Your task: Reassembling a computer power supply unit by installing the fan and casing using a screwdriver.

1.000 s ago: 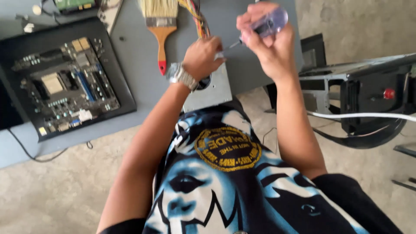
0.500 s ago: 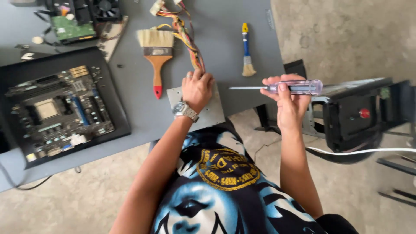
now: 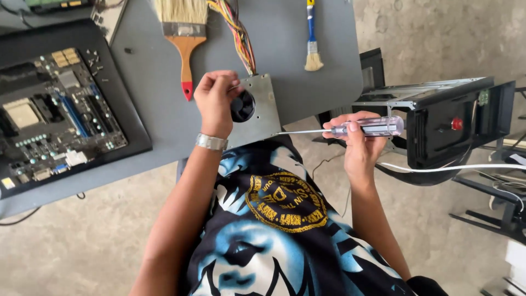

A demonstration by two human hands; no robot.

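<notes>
Grey table (image 3: 307, 93) edge: left hand (image 3: 215, 101) grips overhanging power supply (image 3: 257, 109); right hand (image 3: 356, 143) holds screwdriver (image 3: 350, 129) off-table.

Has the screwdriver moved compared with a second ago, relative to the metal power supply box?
Yes. The screwdriver has come down from tilted above the box to horizontal, tip at its right edge.

On the counter (image 3: 164, 109), a motherboard (image 3: 55, 115) is laid at the frame's left, a wide brush (image 3: 183, 33) at upper centre, a small brush (image 3: 312, 38) further right; between them a wire bundle (image 3: 238, 33) is run down to a power supply unit (image 3: 255, 107) at the counter's lower edge. A computer case (image 3: 449, 120) is placed at right, off the counter
</notes>
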